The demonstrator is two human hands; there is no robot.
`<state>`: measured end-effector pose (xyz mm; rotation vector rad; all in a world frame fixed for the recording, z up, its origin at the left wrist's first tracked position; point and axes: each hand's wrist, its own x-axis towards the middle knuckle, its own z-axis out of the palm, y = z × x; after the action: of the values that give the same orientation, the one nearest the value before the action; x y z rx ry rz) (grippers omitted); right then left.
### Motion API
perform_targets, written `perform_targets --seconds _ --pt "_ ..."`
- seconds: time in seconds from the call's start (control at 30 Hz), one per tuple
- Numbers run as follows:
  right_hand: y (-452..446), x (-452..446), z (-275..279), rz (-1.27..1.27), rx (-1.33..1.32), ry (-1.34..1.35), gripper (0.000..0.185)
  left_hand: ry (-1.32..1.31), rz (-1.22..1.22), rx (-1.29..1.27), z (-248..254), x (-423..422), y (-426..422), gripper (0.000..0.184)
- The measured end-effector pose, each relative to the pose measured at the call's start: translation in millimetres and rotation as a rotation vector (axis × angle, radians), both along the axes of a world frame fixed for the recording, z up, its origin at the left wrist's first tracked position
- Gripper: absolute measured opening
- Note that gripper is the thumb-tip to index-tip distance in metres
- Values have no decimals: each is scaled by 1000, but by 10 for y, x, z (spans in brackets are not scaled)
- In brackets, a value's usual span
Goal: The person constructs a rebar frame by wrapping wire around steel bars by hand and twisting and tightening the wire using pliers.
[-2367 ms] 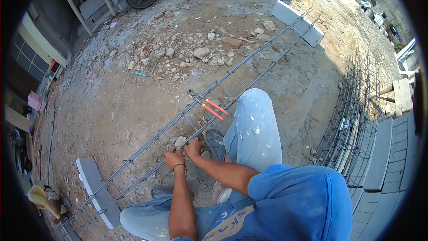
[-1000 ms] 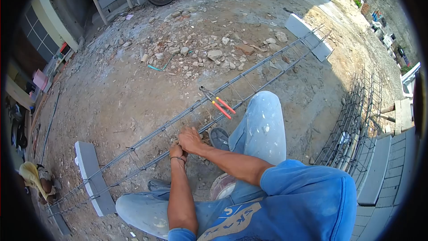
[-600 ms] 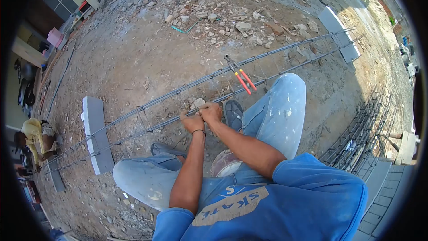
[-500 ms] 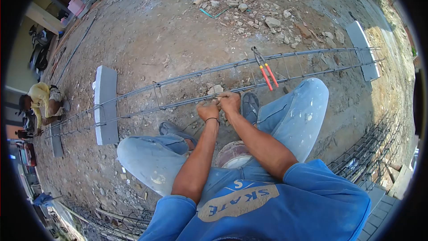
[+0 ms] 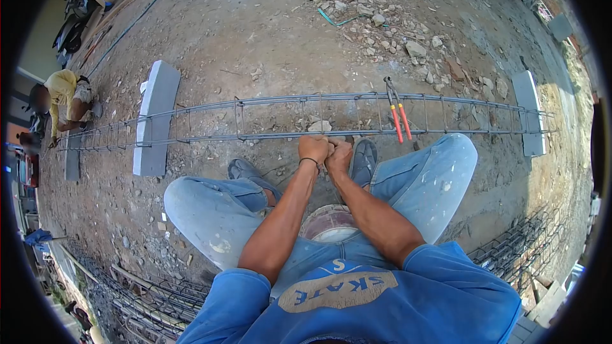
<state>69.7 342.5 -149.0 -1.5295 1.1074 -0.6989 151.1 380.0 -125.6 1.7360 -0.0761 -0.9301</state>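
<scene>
A long steel rebar cage (image 5: pixel 274 136) with thin stirrups runs across in front of my knees. Close against its near bar, my left hand (image 5: pixel 315 148) is closed, fingers curled tight. Touching it, my right hand (image 5: pixel 339 155) is closed as well. Whatever the fingers pinch is hidden or too small to make out. A pair of long-handled nippers (image 5: pixel 399 114) with red and yellow grips lies across the cage to the right of my hands, jaws pointing away from me.
Pale blocks prop the cage at left (image 5: pixel 156 118) and right (image 5: pixel 529 114). Another person (image 5: pixel 67 95) crouches at its far left end. Broken rubble (image 5: pixel 414 49) litters the ground ahead. More rebar cages lie at lower right (image 5: pixel 519 245) and lower left (image 5: pixel 153 299). Between my legs is a round seat (image 5: pixel 328 222).
The view has turned, so the cage now looks nearly level. My hands stay together by the near bar, their wrists slightly turned. The nippers remain on the cage.
</scene>
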Motion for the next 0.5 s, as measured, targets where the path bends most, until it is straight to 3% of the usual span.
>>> perform_targets --seconds 0.03,0.07,0.13,0.17,0.2,0.23,0.27,0.4,0.47,0.5 --pt "7 -9 60 12 30 -13 20 -163 -201 92 31 42 0 19" --pt "30 -5 118 35 -26 62 20 -162 -207 92 64 97 -8 19" --pt "49 32 48 49 -81 140 19 -424 -593 374 282 189 -34 25" --pt "55 77 -58 10 -186 123 19 -423 -604 371 271 193 -39 25" --pt "56 111 -32 -31 -292 107 18 -588 -639 458 235 190 -51 27" --pt "37 108 -3 1 -313 209 18 -756 -672 542 201 191 -63 29" --pt "40 118 22 -14 -314 214 18 -760 -686 532 166 203 -61 29" --pt "51 216 43 -121 -131 227 19 -771 -604 387 144 187 14 27" --pt "44 221 51 -144 -114 240 21 -679 -367 276 194 132 56 23" --pt "19 223 55 -150 -112 238 21 -412 -183 131 180 116 43 23"
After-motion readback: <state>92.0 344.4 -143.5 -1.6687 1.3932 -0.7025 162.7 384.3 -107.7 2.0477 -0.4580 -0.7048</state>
